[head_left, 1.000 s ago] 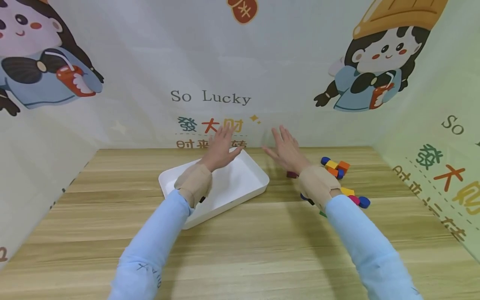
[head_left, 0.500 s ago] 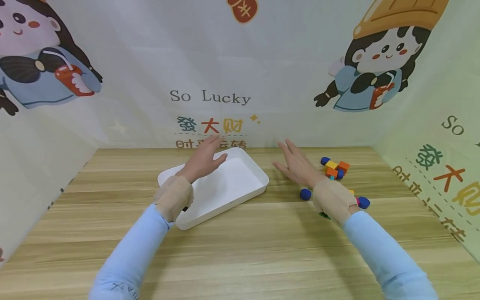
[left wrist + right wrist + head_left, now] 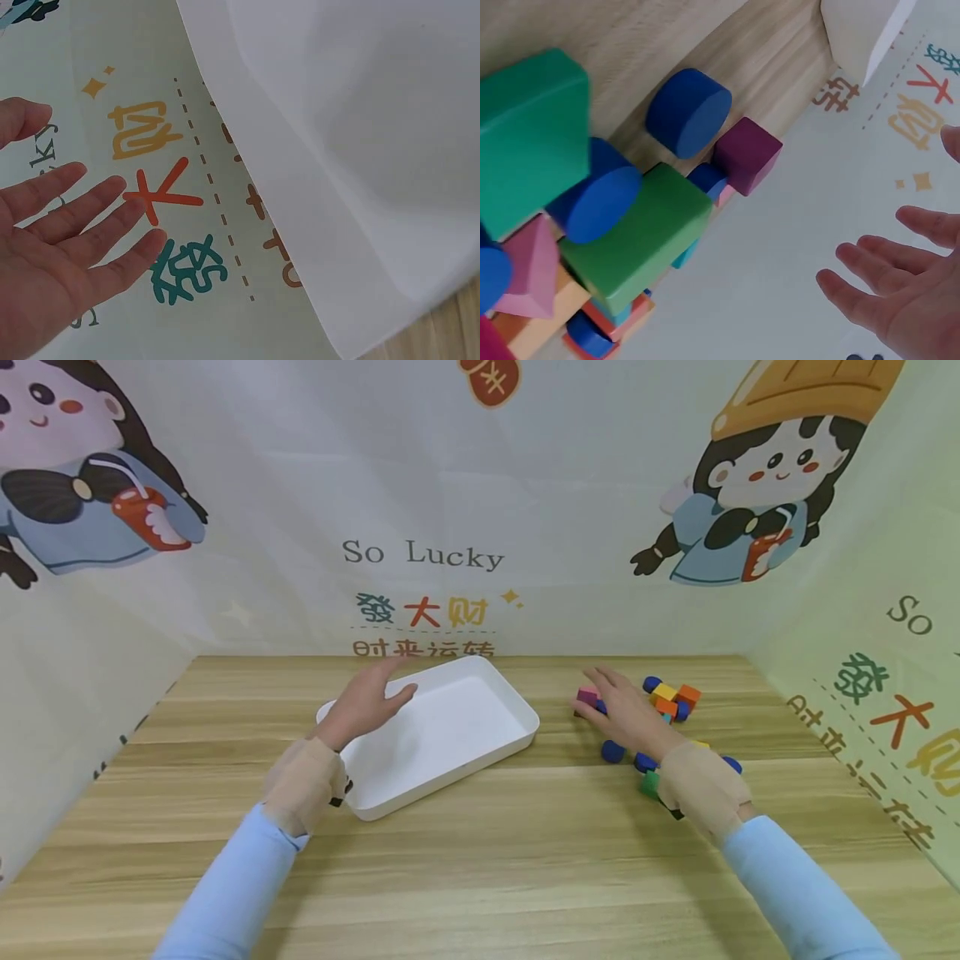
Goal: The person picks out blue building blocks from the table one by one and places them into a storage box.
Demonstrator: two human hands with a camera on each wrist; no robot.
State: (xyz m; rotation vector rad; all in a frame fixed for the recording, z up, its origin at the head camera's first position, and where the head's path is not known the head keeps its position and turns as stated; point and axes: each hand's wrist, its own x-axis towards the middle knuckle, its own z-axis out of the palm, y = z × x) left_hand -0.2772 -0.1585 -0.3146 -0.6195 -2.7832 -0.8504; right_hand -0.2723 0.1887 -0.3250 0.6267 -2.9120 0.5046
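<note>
Holds left hand point(image 3: 366, 703) above white tray's point(image 3: 465, 727) left end, right hand point(image 3: 622, 714) over colored blocks point(image 3: 665, 692) on wooden table point(image 3: 487, 877), right of the tray.
Has fingers extended and parted on 2 hands, gripping nothing. Likely best for a clean pickup: lower straight down, pinch something well spaced, such as the lone blue cylinder point(image 3: 612, 751), and nudge no neighbors.

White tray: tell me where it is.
In the head view, the white tray lies on the wooden table left of centre, the left hand overlapping its left edge and the coloured blocks to its right.
</note>
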